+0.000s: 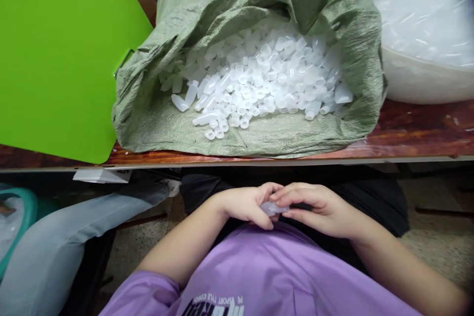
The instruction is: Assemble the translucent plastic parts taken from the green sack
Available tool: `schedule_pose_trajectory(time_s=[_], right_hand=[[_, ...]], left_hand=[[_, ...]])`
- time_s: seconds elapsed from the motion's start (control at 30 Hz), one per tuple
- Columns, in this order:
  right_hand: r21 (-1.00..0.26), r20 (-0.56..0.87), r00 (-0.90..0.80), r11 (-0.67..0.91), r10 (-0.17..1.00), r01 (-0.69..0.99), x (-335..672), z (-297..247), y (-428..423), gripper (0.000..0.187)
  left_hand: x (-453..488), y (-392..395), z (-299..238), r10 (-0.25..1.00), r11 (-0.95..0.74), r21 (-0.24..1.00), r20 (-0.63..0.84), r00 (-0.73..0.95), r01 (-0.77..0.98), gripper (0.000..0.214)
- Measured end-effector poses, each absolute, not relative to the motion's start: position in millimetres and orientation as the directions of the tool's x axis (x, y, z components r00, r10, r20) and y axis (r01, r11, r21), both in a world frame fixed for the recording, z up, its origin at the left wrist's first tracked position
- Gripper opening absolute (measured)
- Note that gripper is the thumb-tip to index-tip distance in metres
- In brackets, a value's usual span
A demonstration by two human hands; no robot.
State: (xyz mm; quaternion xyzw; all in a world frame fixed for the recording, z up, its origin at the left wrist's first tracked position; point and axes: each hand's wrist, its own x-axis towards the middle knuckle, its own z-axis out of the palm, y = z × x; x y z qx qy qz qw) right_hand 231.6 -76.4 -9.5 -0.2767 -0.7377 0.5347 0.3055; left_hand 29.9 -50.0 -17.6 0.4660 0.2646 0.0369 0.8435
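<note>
Over my lap, below the table edge, my left hand (249,205) is closed around a small translucent white plastic piece (269,208). My right hand (314,207) meets it there, thumb and fingers pinching the right end of the same piece. Fingers cover much of it, so its full shape is hidden. On the table ahead lies a green woven sack (237,145) with its mouth open toward me. Many small translucent plastic tubes (255,84) spill forward inside it, some lying on the sack's lower lip.
A large translucent bowl (425,76) heaped with clear plastic pieces stands on the wooden table (418,131) at right. A bright green board (62,59) is at left. Lower left are another person's jeans-clad leg (70,237) and a teal tub (31,210).
</note>
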Motion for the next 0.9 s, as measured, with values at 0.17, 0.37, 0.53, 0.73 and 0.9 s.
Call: schedule_pose_trajectory(time_s=[0.17,0.37,0.53,0.73,0.9], right_hand=[[-0.979,0.092,-0.657,0.187,0.749,0.076,233,-9,-74,0.02],[-0.965,0.025,-0.631,0.185,0.775,0.188,230,-14,-76,0.022],[-0.828,-0.252,-0.436,0.04,0.864,0.559,219,-24,-76,0.05],[-0.922,-0.087,-0.506,0.123,0.858,0.367,231,-32,-82,0.034],[-0.885,-0.272,-0.484,-0.018,0.832,0.465,225,-35,-87,0.037]], left_hand=[[33,-47,-19,0.11,0.725,0.656,-0.41,0.905,0.21,0.04],[35,-50,-29,-0.015,0.814,0.539,-0.356,0.934,0.219,0.034],[40,-49,-32,0.148,0.699,0.665,-0.495,0.856,0.264,0.04],[33,-42,-18,0.319,0.482,0.767,-0.604,0.73,0.423,0.066],[33,-40,-18,0.299,0.355,0.768,-0.633,0.714,0.533,0.076]])
